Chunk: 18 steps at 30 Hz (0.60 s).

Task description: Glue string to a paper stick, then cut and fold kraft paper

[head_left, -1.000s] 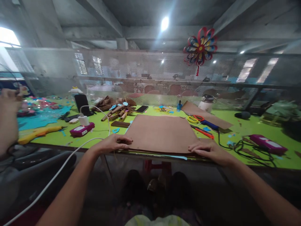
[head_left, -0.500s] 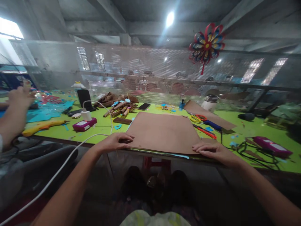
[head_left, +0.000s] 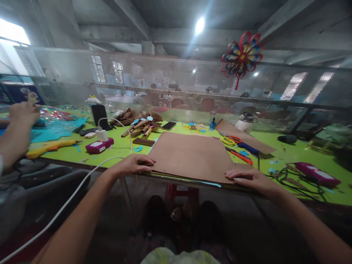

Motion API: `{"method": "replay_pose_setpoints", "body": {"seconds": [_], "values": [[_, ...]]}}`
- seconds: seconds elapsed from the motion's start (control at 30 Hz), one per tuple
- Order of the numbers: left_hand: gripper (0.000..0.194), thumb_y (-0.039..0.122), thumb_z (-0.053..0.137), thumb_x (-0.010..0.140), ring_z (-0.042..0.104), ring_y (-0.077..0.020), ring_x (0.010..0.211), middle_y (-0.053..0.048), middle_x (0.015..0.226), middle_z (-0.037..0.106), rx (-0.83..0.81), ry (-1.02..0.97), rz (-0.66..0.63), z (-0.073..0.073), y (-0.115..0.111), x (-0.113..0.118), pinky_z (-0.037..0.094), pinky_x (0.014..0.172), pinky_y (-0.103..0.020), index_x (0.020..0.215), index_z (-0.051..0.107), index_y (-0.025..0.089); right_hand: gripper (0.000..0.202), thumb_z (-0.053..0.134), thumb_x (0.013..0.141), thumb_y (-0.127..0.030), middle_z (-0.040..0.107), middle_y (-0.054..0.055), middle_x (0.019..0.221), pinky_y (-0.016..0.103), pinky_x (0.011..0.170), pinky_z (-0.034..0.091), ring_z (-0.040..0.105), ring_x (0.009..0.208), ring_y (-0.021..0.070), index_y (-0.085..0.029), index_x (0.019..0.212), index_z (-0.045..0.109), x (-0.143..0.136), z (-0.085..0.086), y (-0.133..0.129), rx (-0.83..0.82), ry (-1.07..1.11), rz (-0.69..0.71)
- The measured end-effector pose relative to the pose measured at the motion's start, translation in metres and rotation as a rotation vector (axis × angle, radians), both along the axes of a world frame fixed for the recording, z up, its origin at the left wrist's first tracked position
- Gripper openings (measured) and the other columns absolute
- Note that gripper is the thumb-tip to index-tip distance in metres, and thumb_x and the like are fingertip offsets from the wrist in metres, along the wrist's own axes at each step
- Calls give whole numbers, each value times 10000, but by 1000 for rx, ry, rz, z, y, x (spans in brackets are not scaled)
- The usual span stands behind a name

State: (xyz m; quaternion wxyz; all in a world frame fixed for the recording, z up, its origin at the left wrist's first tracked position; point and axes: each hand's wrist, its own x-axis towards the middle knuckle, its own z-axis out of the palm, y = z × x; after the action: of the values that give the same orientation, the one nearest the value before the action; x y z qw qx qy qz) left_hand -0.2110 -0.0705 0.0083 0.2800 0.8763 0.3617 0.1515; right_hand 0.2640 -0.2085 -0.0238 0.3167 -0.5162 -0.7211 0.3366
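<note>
A brown paper sheet lies flat at the front edge of the green table. My left hand touches its near left corner, thumb and fingers slightly apart. At the near right corner rests my right hand, its fingers stretched over the paper. Neither hand lifts the sheet. A thin strip of light blue paper shows under the near edge.
Yellow and red scissors and a blue-handled tool lie right of the sheet. Purple power blocks sit at both sides, with cables. Brown paper rolls are behind. Another person's hand is at far left.
The view has shifted very slightly. My hands and the brown sheet stay almost as they were.
</note>
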Motion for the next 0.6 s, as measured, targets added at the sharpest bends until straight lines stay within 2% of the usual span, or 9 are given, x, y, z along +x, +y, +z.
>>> {"method": "replay_pose_setpoints", "body": {"seconds": [0.17, 0.27, 0.37, 0.6], "values": [[477, 442, 704, 736, 593, -244, 1155, -96, 1270, 628, -71, -14, -4, 3, -2, -3, 435, 1000, -338, 1138, 668, 187, 365, 711, 765, -482, 665, 94, 1226, 454, 1065, 400, 552, 1212, 302, -231, 1028, 742, -1, 3, -2, -54, -7, 29], [506, 422, 697, 748, 585, -246, 1169, -95, 1301, 605, -116, -50, -20, 4, -3, -9, 431, 1007, -354, 1196, 629, 199, 369, 724, 755, -469, 649, 91, 1249, 461, 1079, 378, 545, 1215, 309, -242, 1046, 736, 3, 7, -4, 8, -124, 52], [454, 424, 682, 761, 576, -249, 1177, -82, 1279, 623, -102, -35, -9, 5, -3, -15, 418, 1020, -368, 1162, 649, 213, 350, 711, 760, -483, 653, 91, 1239, 482, 1083, 363, 538, 1213, 329, -246, 1013, 749, 13, 9, -6, 72, -240, 23], [429, 449, 658, 758, 591, -239, 1147, -62, 1223, 661, -94, 23, 48, 15, -5, -10, 425, 1007, -339, 1119, 685, 217, 354, 686, 775, -496, 661, 79, 1234, 447, 1051, 413, 553, 1202, 325, -249, 1018, 751, 35, 5, -4, -49, -205, -26]]}}
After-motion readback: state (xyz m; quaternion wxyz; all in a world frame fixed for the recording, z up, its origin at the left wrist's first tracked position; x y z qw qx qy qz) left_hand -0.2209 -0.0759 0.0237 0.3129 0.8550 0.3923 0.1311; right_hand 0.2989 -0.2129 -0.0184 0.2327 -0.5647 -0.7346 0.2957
